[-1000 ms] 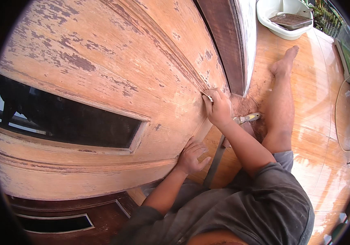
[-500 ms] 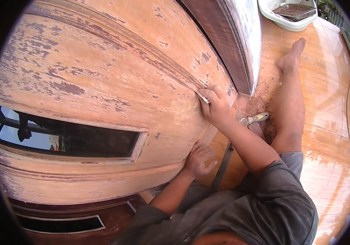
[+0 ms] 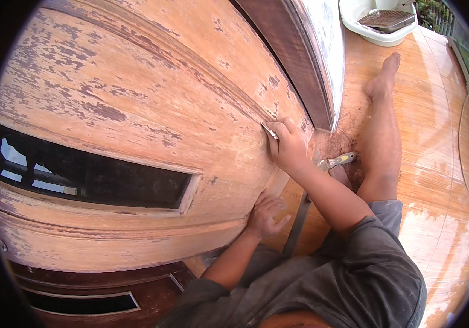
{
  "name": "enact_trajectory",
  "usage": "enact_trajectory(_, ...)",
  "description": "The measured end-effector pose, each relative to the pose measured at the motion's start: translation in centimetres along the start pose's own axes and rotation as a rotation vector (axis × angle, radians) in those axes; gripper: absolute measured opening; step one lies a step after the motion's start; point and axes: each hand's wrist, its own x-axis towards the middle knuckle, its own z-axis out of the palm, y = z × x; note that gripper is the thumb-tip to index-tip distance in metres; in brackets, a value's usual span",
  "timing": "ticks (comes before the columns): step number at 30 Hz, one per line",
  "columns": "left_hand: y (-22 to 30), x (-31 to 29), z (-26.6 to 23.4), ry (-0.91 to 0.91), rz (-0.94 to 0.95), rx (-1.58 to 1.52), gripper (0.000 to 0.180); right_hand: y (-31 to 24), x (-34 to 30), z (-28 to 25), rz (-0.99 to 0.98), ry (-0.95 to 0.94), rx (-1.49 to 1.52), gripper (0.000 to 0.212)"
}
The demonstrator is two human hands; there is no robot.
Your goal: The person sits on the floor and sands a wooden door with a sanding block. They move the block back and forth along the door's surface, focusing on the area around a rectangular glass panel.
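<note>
Scrap, partly hidden from me, is pinched in the right hand; left hand splays against patchy door; cut-off basin between one and two o'clock.

I see bright daylight on the glossy orange-brown wood-look floor at right, glaring near-white toward lower right; the long dark glass pane at left mirrors pale light. Straight edges bend toward my view's black rim.
</note>
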Motion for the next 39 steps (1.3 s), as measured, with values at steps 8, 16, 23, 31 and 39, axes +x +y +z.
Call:
enact_trajectory(8,-0.2,-0.2,-0.1,-0.036,0.0,-0.003,0.032,-3.1,5.0,2.2,-0.073,0.054,0.062,0.025)
enact_trajectory(16,0.9,0.8,-1.0,-0.039,0.008,0.017,0.029,2.9,-5.2,0.1,0.245,-0.138,-0.008,0.019)
enact_trajectory(23,0.8,0.6,-0.5,-0.023,0.017,0.04,0.029,3.8,-5.3,1.0,0.111,-0.049,-0.015,0.02)
enact_trajectory(31,0.7,0.5,-0.5,-0.022,0.03,0.03,0.029,8.5,-7.9,1.2,0.107,-0.053,-0.061,0.013)
enact_trajectory(39,0.7,0.7,-0.4,-0.005,0.027,0.024,0.029,7.0,-7.9,-1.8,0.368,-0.053,0.107,0.017)
